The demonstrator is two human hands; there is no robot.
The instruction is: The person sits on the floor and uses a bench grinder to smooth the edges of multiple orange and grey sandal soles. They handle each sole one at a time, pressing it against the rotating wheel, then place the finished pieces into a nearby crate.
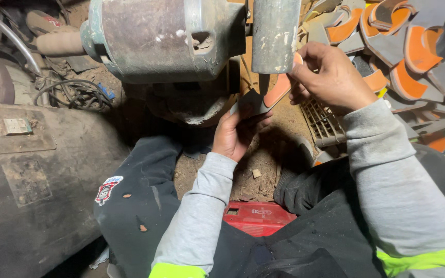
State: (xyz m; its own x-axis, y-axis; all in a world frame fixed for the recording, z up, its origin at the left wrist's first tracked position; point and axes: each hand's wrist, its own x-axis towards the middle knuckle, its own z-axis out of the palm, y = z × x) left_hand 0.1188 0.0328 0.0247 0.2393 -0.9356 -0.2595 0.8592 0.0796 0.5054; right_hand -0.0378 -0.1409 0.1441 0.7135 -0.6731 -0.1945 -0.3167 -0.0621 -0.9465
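Head view: a seated worker is holding a grey and orange shoe-sole piece (269, 95) up against the grey grinding wheel (275, 36) of a worn bench motor (166, 38), both hands sharing the grip. The left hand (238, 131) is cupping the piece's grey lower end from below, fingers curled closed around it with the thumb lying across the top. The right hand (330, 77) is pinching the orange upper end between thumb and fingertips, just beside the wheel's lower rim. The piece's long axis is running on a diagonal, from the lower left at the left hand up to the upper right at the right hand, its orange end pointing toward the wheel. The right hand is the nearer of the two to the wheel; the left is sitting lower, toward the worker's lap. Whether the piece is actually touching the wheel cannot be told from this angle. A heap of similar grey and orange sole pieces (408, 56) is lying to the right, beyond a pale plastic crate (323, 121), and a red box (258, 217) is resting between the worker's dark-trousered legs on the dirt floor.
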